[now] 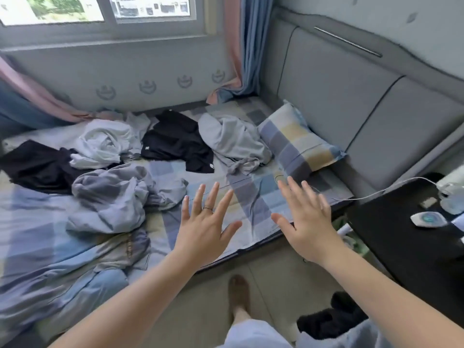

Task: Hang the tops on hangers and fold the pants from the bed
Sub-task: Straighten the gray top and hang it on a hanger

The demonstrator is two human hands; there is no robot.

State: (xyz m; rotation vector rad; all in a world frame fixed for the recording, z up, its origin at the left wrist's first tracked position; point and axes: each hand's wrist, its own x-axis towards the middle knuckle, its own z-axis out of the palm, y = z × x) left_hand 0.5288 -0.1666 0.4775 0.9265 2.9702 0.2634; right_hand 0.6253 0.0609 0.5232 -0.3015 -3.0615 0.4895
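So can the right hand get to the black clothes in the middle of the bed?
Probably yes. The right hand is open and holding nothing, hovering over the checked sheet, and only bare sheet lies between it and the black garment. It may need a forward lean.

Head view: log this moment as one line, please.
phase: nothing picked up | left hand: open, fingers spread above bed | right hand: open, fingers spread above bed | clothes: crumpled, unsorted on bed
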